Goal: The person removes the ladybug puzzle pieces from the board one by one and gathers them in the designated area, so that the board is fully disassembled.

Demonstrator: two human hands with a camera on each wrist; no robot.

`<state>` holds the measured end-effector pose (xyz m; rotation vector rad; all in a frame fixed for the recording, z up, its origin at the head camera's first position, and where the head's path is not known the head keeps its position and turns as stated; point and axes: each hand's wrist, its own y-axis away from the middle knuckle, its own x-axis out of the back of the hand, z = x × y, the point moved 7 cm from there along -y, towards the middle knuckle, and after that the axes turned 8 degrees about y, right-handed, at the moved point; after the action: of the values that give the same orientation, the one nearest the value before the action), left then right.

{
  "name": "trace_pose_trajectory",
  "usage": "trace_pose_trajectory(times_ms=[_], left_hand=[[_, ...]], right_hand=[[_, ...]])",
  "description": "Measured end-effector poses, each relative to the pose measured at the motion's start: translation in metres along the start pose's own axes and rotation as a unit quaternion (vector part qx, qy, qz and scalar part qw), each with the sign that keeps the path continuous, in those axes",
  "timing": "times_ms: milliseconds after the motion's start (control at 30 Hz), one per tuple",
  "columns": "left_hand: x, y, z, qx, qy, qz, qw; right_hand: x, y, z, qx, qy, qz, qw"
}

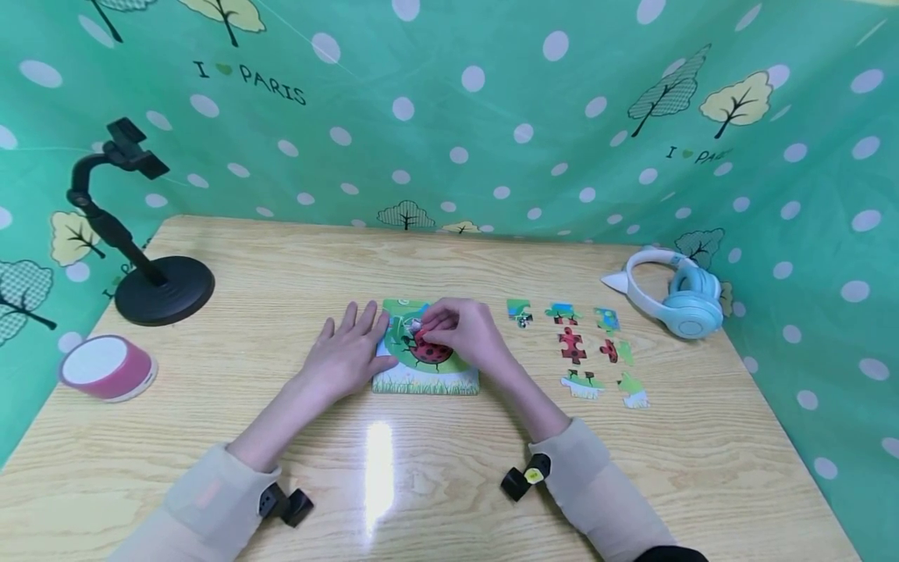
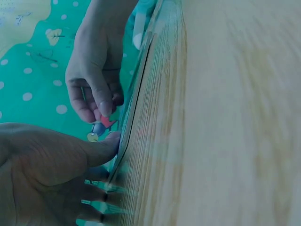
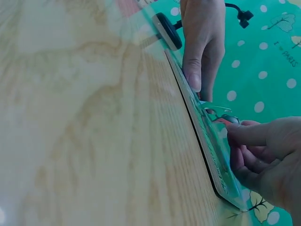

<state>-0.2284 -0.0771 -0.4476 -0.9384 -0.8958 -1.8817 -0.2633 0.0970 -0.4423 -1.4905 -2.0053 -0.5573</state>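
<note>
A flat ladybug puzzle board (image 1: 424, 384) lies on the table in front of me, with a green and blue picture and a grass strip along its near edge. At its left edge my left hand (image 1: 344, 357) rests with spread fingers, the thumb reaching over the border. My right hand (image 1: 465, 332) is over the board's upper middle and pinches a small puzzle piece (image 2: 106, 121) with red on it between thumb and fingertips. In the right wrist view this piece is tilted up close over the board, and the fingers hide part of it.
To the board's right lie several loose puzzle pieces, among them a red spotted one (image 1: 572, 346). Light blue headphones (image 1: 691, 312) sit at the back right. On the left stand a black phone stand (image 1: 163, 289) and a pink and white cylinder (image 1: 108, 368). A green dotted curtain (image 1: 449, 117) surrounds the table (image 1: 449, 484).
</note>
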Motion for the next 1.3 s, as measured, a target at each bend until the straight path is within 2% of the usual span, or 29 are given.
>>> trace_pose_trajectory(times_ms=[300, 500, 933, 1300], left_hand=[[-0.002, -0.001, -0.002, 0.004, 0.001, -0.002, 1.0000], [-0.001, -0.001, 0.000, 0.002, 0.001, -0.003, 1.0000], [-0.001, 0.001, -0.001, -0.001, 0.000, -0.004, 1.0000], [0.000, 0.002, 0.000, -0.007, -0.009, -0.007, 0.9999]], right_hand=[[0.011, 0.000, 0.012, -0.049, -0.064, -0.021, 0.9965], [0.032, 0.006, 0.027, -0.068, -0.079, -0.042, 0.9936], [0.090, 0.037, 0.071, -0.103, -0.020, -0.050, 0.9931], [0.119, 0.055, 0.095, -0.115, 0.036, -0.057, 0.9911]])
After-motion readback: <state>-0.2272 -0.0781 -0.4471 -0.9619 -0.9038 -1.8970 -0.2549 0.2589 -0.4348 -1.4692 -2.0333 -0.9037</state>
